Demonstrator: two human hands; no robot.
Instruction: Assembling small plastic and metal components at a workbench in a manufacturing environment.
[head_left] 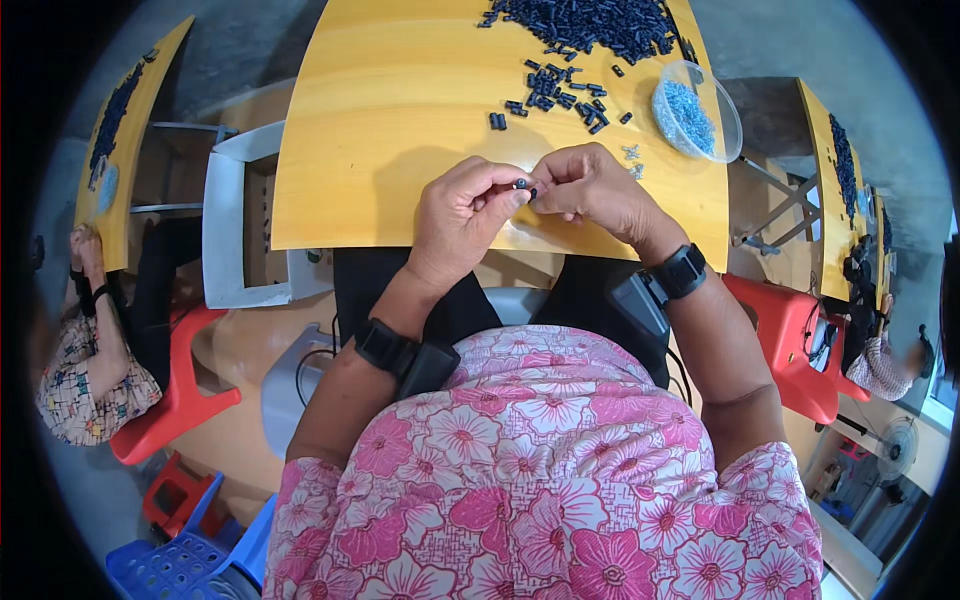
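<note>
My left hand (455, 220) pinches a small black cylindrical piece (521, 184) between thumb and finger, just above the near part of the yellow table (350, 150). Close against it, my right hand (595, 190) has its thumb and fingers pressed together at the same spot; what they grip is mostly hidden. Beyond my hands lies a loose group of small black pieces (550, 85), with a much larger heap of black pieces (590, 22) at the far edge. A few small clear pieces (632, 153) lie just past my right hand.
A clear round tub (735, 125) of small bluish clear pieces stands at the table's right edge. On the left is an open white box (225, 220). Red chairs (785, 340) flank me. Other people sit at tables left (100, 370) and right (885, 365).
</note>
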